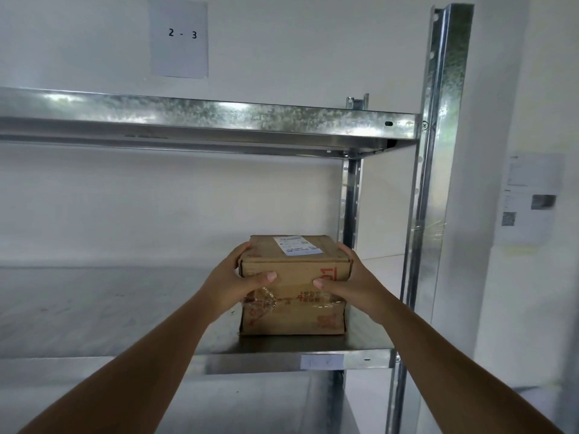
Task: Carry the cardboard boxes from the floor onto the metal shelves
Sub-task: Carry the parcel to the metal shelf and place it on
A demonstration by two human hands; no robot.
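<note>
Cardboard box (293, 286) sits lower centre-right of the frame on the middle metal shelf (94, 308), close to the shelf's front lip and near the right upright (438, 151). Left hand (232, 283) and right hand (354, 283) both clamp it, 1 per side, thumbs pressed across the front face, fingers wrapped over the top edges. Box bottom looks flat on the shelf, so placing seems nearly done; release not yet made.

Risks, as judgement:
- Box is near the front edge; letting go here without a push back could leave it easy to knock off.
- Galvanized surface looks smooth and slick, so a shove may slide the box further or skew it toward the rear post (352, 198).
- Crinkled tape (266, 300) on the front is wrinkled and partly torn; a thumb catching it could peel it more.
- Shelf lip and upright edges look thin and sharp, knuckle scrape possible on withdrawal.

Materials: box is brown corrugated card, roughly cubic, soft dented corners, red print, white shipping label (297, 245) on top. Shelves are spangled zinc-coated steel, folded edges, punched holes. Upper shelf (219, 120) crosses mid-frame. Paper sign (179, 37) "2 - 3" upper left on the matte white wall.
</note>
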